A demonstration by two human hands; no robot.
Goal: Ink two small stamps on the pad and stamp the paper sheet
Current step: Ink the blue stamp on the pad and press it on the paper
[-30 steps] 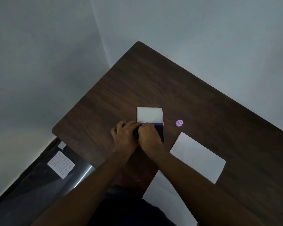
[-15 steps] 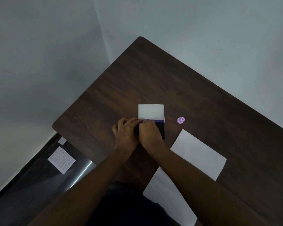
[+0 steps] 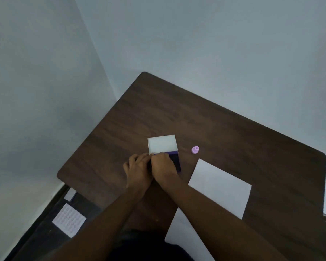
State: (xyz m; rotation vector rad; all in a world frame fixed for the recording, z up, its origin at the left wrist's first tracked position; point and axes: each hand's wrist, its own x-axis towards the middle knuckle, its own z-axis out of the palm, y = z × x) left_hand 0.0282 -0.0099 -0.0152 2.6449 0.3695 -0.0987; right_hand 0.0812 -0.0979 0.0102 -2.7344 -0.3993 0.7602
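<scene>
An ink pad (image 3: 176, 162) lies on the dark wooden table (image 3: 205, 119) with its white lid (image 3: 162, 144) flipped open at the far side. My right hand (image 3: 163, 165) rests curled on top of the dark pad; whatever is under its fingers is hidden. My left hand (image 3: 137, 170) presses against the pad's left edge, its fingers touching the right hand. A small lilac stamp (image 3: 195, 149) stands alone to the right of the pad. The white paper sheet (image 3: 220, 187) lies to the right of my right forearm.
A second white sheet (image 3: 186, 232) lies at the table's near edge, partly under my right arm. On the floor to the left are a white dotted sheet (image 3: 69, 220) and a small white card (image 3: 70, 194). Walls close in behind the table.
Both hands stay on the ink pad in the same pose. Only the view has shifted slightly.
</scene>
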